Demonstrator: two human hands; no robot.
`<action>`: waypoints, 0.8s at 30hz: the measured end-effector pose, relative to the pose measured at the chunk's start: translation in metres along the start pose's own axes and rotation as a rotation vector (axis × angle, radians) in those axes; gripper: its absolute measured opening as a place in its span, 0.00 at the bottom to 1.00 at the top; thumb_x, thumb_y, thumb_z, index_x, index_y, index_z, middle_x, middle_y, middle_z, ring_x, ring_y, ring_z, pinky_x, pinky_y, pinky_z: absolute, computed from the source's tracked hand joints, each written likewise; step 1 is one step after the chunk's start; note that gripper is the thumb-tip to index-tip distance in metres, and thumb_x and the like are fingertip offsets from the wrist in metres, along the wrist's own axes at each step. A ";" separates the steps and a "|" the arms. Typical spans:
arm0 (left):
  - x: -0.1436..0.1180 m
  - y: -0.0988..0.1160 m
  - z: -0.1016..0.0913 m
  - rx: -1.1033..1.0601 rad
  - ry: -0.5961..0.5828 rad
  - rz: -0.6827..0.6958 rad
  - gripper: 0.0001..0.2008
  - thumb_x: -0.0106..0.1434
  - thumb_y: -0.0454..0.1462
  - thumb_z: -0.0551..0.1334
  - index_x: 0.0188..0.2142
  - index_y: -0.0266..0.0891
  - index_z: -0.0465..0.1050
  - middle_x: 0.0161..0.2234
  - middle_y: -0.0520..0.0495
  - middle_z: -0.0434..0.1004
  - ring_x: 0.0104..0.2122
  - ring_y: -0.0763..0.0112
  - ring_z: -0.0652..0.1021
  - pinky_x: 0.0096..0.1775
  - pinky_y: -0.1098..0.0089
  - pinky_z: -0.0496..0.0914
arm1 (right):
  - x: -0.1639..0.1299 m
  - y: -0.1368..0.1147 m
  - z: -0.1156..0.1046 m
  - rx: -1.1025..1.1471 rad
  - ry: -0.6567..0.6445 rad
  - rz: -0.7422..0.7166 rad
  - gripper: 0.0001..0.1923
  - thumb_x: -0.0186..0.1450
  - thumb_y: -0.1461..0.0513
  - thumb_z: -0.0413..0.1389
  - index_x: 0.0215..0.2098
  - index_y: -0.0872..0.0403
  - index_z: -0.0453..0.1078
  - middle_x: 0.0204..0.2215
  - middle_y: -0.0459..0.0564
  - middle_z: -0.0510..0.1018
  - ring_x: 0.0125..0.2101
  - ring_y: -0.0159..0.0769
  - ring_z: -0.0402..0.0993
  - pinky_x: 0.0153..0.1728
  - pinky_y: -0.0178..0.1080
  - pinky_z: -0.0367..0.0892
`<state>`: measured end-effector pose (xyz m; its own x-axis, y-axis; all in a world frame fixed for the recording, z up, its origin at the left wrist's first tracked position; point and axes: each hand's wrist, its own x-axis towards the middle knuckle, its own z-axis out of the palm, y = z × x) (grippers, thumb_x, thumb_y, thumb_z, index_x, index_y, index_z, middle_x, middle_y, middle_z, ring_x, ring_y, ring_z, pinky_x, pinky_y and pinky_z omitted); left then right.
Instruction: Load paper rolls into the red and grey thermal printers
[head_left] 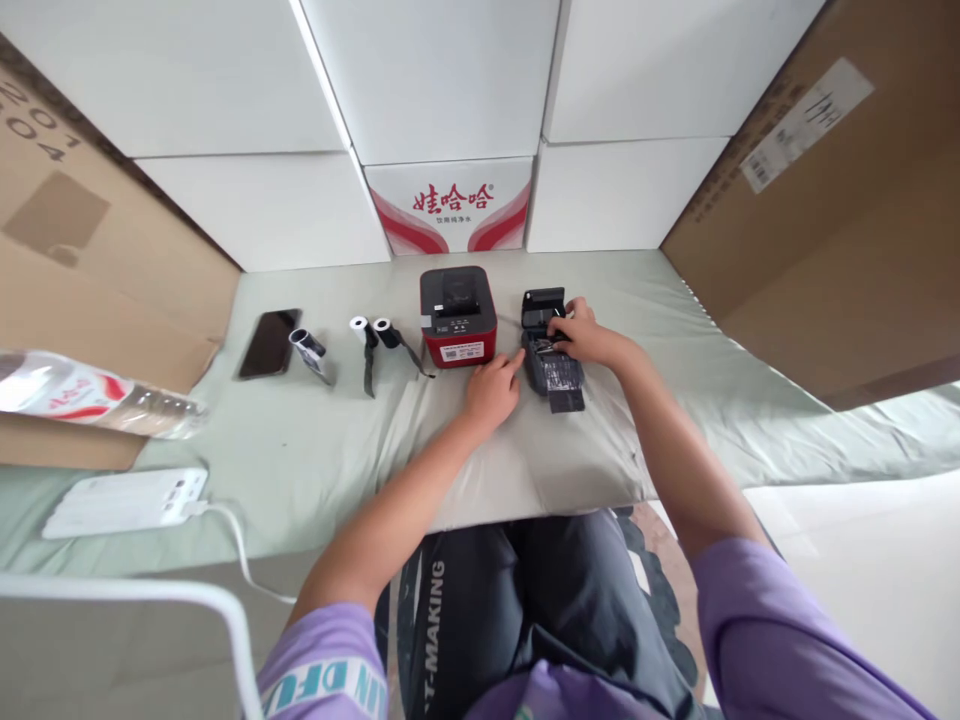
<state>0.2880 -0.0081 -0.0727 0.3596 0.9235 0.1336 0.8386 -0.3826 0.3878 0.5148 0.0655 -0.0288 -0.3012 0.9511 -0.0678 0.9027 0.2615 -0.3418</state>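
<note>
A small black portable receipt printer (559, 375) lies on the cloth with its lid (543, 300) raised and a dark strip hanging from its near end. My right hand (581, 332) grips it at the opened lid, fingers bent over the compartment, partly hiding the inside. Just left of it, my left hand (493, 392) rests on the cloth, index finger stretched toward the black printer and nothing held. Directly behind that hand stands a red and black desktop printer (459, 318). Two paper rolls with dark tails, one roll (363, 330) and another roll (388, 333), are further left.
Left of the rolls are a shiny dark roll (309, 350) and a black phone (270, 343). A water bottle (97, 395) and a white power bank (127, 502) with a cable lie at far left. White boxes (450, 80) line the back; cardboard boxes (840, 220) flank the sides.
</note>
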 end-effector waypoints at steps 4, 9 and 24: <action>0.000 -0.001 0.001 -0.014 0.022 0.003 0.29 0.70 0.32 0.55 0.70 0.44 0.65 0.51 0.41 0.78 0.50 0.59 0.79 0.52 0.63 0.69 | 0.002 0.003 0.003 0.011 -0.023 0.007 0.15 0.64 0.66 0.57 0.50 0.52 0.72 0.61 0.59 0.54 0.57 0.51 0.65 0.61 0.53 0.65; 0.000 -0.001 0.001 -0.028 0.025 0.004 0.29 0.71 0.32 0.55 0.70 0.44 0.65 0.51 0.41 0.78 0.50 0.59 0.79 0.52 0.63 0.69 | 0.005 0.003 -0.002 0.017 -0.082 0.008 0.18 0.65 0.66 0.57 0.53 0.53 0.72 0.62 0.60 0.56 0.56 0.50 0.69 0.60 0.49 0.67; -0.001 -0.002 0.002 -0.039 0.045 0.005 0.29 0.70 0.32 0.55 0.69 0.45 0.66 0.50 0.41 0.78 0.46 0.59 0.79 0.50 0.63 0.70 | 0.006 -0.009 -0.016 -0.058 -0.165 -0.055 0.18 0.63 0.67 0.60 0.50 0.52 0.79 0.50 0.59 0.69 0.38 0.43 0.74 0.48 0.47 0.72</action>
<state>0.2866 -0.0078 -0.0759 0.3447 0.9221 0.1759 0.8196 -0.3870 0.4225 0.5096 0.0714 -0.0109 -0.3926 0.8966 -0.2048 0.8982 0.3258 -0.2951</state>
